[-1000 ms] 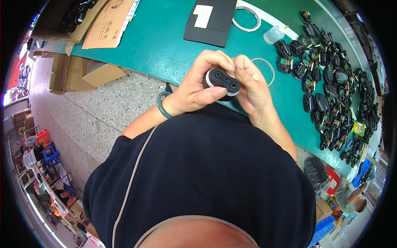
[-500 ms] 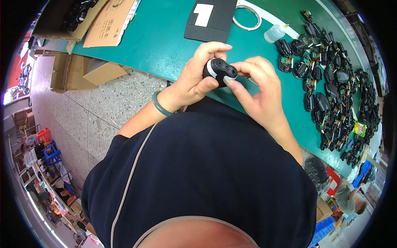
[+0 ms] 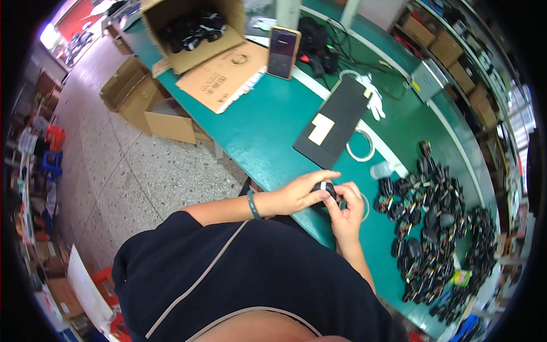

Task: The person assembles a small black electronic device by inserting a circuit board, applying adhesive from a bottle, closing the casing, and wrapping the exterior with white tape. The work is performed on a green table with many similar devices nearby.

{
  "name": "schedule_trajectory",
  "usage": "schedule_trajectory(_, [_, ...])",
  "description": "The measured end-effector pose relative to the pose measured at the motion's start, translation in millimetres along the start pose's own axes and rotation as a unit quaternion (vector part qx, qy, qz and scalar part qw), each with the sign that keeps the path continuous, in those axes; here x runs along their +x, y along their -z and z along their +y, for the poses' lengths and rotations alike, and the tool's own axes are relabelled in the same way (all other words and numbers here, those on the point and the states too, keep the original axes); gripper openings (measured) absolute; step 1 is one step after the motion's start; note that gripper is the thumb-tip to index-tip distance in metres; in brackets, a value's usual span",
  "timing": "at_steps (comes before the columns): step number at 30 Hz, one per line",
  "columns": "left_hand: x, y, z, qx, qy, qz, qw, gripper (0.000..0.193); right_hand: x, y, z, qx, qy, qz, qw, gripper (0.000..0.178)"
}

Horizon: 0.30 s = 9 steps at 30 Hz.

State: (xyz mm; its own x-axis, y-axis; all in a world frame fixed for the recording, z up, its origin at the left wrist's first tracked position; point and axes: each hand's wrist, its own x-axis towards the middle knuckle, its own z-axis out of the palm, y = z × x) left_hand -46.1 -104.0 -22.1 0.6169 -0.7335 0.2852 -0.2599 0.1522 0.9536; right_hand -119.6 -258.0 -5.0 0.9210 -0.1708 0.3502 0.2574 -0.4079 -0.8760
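A small rounded black plastic device with a white band (image 3: pixel 324 186) is between my hands, just over the near edge of the table. My left hand (image 3: pixel 292 196) wraps round its left side, with thumb and fingers closed on it. At its right side my right hand (image 3: pixel 347 219) has thumb and fingers bent in against it. The fingers cover much of the device. Partly behind my right hand, a pale ring (image 3: pixel 365 206) lies on the green tabletop (image 3: pixel 250 137).
Many black electronic parts with wires (image 3: pixel 430 228) are heaped on the right. Farther off are a black board (image 3: pixel 342 117), a tape roll (image 3: pixel 360 146), a clear bottle (image 3: pixel 382 170) and a phone (image 3: pixel 283 52). A cardboard box of black parts (image 3: pixel 233 40) stands far left.
The view has swung leftward and up, bringing the phone, whole box and shelves into sight. Both hands still hold the device, which is now turned and more covered by fingers.
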Motion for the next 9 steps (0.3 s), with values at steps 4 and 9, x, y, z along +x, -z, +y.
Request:
schedule_trajectory(4, [1.6, 14.1, -9.5, 0.022, -0.013, 0.033, 0.999, 0.050, 14.1, -13.1, 3.1, 0.034, -0.021, -0.005, 0.999, 0.017])
schedule_trajectory(9, [2.4, 41.0, -13.4, -0.061, 0.034, 0.044, 0.997, 0.051, 20.5, -35.6, 25.7, 0.221, -0.182, -0.021, 0.958, 0.025])
